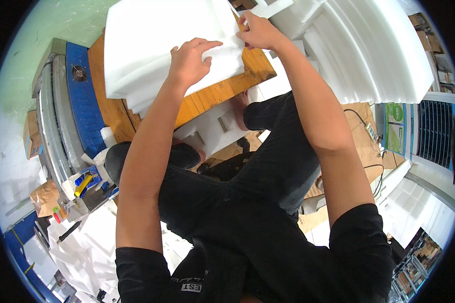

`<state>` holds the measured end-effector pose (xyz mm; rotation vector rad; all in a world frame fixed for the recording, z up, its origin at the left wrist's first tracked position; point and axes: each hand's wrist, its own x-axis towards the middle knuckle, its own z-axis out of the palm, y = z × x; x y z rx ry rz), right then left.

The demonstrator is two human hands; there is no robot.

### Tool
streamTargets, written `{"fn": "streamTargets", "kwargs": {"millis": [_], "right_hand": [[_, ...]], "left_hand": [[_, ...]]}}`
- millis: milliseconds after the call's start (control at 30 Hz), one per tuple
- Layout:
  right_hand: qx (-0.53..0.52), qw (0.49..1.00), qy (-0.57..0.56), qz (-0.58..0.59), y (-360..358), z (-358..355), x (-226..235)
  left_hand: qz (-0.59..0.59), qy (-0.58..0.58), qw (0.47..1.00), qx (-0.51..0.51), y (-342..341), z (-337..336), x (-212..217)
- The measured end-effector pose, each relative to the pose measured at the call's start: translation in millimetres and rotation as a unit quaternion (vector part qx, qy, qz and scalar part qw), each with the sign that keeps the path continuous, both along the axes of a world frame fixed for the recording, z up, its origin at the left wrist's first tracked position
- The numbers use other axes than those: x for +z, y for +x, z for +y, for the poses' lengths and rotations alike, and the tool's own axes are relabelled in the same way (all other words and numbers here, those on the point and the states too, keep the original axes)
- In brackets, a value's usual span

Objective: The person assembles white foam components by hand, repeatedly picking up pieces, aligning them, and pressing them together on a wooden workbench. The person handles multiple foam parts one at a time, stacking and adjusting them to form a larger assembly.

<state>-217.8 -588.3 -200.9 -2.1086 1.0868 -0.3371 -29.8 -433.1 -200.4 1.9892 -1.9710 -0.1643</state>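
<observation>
A stack of white foam sheets [151,35] lies on a wooden table [260,68] in front of me. My left hand [189,63] rests on the near part of the stack, index finger stretched to the right and thumb apart, holding nothing. At the stack's right edge, the fingers of my right hand [260,33] are bent and pinched at the foam's corner. The exact grip is partly hidden by the fingers. Just beyond that hand is a loose white foam strip [274,8].
A large pile of white foam sheets [369,55] stands on the right. To the left are a blue machine panel [83,101] with rollers and a yellow-handled tool [83,185]. White foam scraps [86,252] heap at lower left. A cable [379,177] runs along the right.
</observation>
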Motion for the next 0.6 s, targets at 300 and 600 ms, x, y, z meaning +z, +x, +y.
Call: {"fn": "streamTargets", "kwargs": {"millis": [300,600], "right_hand": [[-0.010,0.989,0.144,0.008,-3.2,8.7,4.9],[0.007,0.972,-0.162,0.171,11.3,15.6,-4.5]], "left_hand": [[-0.177,0.037,0.983,0.001,-24.2,-18.6,-14.3],[-0.183,0.003,0.983,0.003,-27.8,-16.1,-21.8]]}}
